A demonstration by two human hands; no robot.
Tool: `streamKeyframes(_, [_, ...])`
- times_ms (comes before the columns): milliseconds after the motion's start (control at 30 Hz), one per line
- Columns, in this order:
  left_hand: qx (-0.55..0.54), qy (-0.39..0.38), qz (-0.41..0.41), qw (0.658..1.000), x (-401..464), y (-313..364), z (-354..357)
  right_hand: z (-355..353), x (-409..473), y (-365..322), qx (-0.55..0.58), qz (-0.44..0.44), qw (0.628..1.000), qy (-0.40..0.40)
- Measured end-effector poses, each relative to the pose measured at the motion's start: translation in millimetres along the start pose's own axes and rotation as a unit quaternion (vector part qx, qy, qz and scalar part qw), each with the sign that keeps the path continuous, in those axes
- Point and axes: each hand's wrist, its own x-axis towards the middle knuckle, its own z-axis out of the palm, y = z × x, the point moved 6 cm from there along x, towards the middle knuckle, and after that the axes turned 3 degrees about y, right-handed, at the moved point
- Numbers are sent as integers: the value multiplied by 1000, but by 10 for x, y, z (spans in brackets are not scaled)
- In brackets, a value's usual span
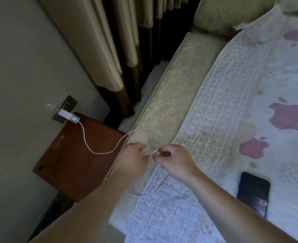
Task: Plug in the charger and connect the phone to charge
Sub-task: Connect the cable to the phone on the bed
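Note:
A white charger [68, 116] sits plugged into the dark wall socket [66, 104] at the left. Its white cable [85, 139] sags over the brown bedside table and rises to the bed's edge, where both hands meet. My left hand [131, 159] pinches the cable and my right hand [174, 159] grips it just beside, with a loop hanging below them. The cable's plug end is hidden. A dark phone [253, 193] lies screen-up on the bedspread, to the right of my right forearm, untouched.
The brown bedside table [71, 158] stands between wall and bed. Beige curtains [99, 50] hang at the back. A lace-edged bedspread [214, 111] with pink apple prints covers the bed, and a pillow [228, 13] lies at its head.

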Motion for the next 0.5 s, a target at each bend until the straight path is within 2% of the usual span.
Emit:
streamKeyframes(167, [-4,-26,6,1000,52,-178,212,158,113,246,-7,41,999,19])
streamKeyframes(300, [-79,-29,-7,996,45,-264,248,251,130,314,19,53,998,35])
streamKeyframes(367, [-118,-22,-3,993,37,-249,218,253,137,323,90,82,991,55])
streamKeyframes(500, [-174,-12,13,985,-73,-111,81,314,104,314,270,155,949,50])
